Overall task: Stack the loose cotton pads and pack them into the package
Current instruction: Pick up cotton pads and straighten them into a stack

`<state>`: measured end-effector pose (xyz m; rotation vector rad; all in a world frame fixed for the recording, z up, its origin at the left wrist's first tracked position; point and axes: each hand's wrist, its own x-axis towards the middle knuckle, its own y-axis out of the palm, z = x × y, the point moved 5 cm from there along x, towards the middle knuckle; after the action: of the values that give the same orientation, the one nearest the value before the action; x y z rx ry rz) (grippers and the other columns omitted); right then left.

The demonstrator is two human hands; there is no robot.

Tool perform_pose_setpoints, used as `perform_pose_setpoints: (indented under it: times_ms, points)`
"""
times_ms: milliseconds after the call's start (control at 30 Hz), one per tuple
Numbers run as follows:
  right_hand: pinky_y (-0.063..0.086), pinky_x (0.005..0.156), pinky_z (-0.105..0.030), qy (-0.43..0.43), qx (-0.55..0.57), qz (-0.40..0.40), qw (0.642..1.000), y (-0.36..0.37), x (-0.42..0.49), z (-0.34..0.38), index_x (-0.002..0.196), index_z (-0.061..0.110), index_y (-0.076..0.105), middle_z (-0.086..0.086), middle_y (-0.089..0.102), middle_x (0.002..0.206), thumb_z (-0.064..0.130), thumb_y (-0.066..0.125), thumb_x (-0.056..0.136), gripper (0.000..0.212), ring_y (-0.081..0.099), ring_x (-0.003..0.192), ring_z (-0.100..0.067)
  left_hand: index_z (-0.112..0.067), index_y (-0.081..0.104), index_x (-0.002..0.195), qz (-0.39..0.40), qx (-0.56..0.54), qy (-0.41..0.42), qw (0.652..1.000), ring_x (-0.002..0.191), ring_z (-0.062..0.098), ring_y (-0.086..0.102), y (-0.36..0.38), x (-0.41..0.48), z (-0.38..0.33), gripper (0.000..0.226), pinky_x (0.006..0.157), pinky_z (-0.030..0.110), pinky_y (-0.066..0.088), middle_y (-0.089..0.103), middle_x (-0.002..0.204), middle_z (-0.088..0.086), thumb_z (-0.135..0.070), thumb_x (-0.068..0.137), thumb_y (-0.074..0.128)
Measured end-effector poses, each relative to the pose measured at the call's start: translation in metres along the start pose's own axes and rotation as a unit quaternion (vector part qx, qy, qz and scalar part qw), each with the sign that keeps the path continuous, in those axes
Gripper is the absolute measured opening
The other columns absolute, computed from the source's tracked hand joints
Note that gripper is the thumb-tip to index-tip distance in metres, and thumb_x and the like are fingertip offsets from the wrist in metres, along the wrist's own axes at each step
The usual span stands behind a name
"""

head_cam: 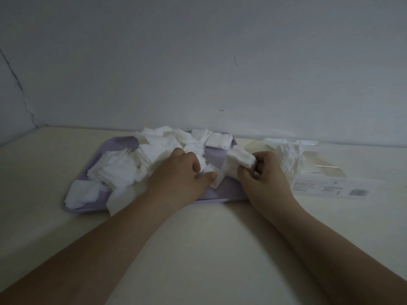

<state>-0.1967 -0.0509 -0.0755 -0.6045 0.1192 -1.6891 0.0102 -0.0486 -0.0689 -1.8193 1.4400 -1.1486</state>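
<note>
Right hand: clenched on a stack of pads, held over the tray's right end. Left hand: thumb and fingers pinching one pad just above the lilac tray. Loose pads: heaped across the tray; clear package, partly filled, flat on the table to the right.

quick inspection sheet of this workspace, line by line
surface: pale table, dimly lit
job's things: loose cotton pads heaped on a purple tray; clear package right of the tray, some pads inside
clutter: nothing seen
hands: left hand pinches a single pad; right hand holds a small stack
cables: nothing seen
surroundings: plain wall with a crack at left
</note>
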Motion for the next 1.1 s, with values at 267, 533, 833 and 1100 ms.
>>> perform_pose_setpoints:
  times_ms: [267,533,833,1100]
  points:
    - [0.044,0.068,-0.012,0.012,-0.001,0.001,1.000,-0.002,-0.001,0.002,0.108,0.022,0.054,0.005,0.067,0.101,0.026,0.068,0.095,0.020,0.064,0.088,-0.002,-0.035,0.064,0.078,0.049,-0.099,0.010,0.994,0.088,0.006,0.059,0.006,-0.001,0.004,0.019,0.084,0.029,0.050,0.051,0.106,-0.012,-0.042,0.078,0.082]
    - [0.041,0.064,0.001,0.004,0.007,-0.010,1.000,-0.005,-0.001,0.002,0.109,0.021,0.054,0.010,0.063,0.100,0.025,0.068,0.096,0.019,0.057,0.087,0.007,-0.021,0.063,0.090,0.032,-0.353,-0.016,0.935,0.064,0.023,0.063,-0.010,-0.010,-0.001,0.018,0.061,0.034,0.053,0.071,0.076,-0.001,-0.012,0.088,0.078]
    - [0.057,0.090,-0.035,-0.015,0.077,0.039,0.996,-0.002,-0.002,0.004,0.101,0.023,0.071,0.006,0.078,0.101,0.027,0.080,0.087,0.018,0.072,0.101,-0.011,-0.010,0.070,0.108,0.149,-0.465,0.007,0.873,0.088,0.019,0.074,-0.009,-0.011,-0.005,0.037,0.082,0.027,0.060,0.079,0.096,0.009,0.008,0.077,0.081]
    - [0.059,0.089,-0.037,0.001,0.144,0.154,0.977,0.009,-0.005,0.006,0.100,0.018,0.074,-0.002,0.081,0.099,0.016,0.088,0.079,0.025,0.077,0.096,-0.017,-0.007,0.076,0.096,0.122,-0.450,0.022,0.884,0.098,0.031,0.076,-0.007,-0.012,-0.005,0.021,0.090,0.036,0.062,0.079,0.098,0.015,0.005,0.080,0.081]
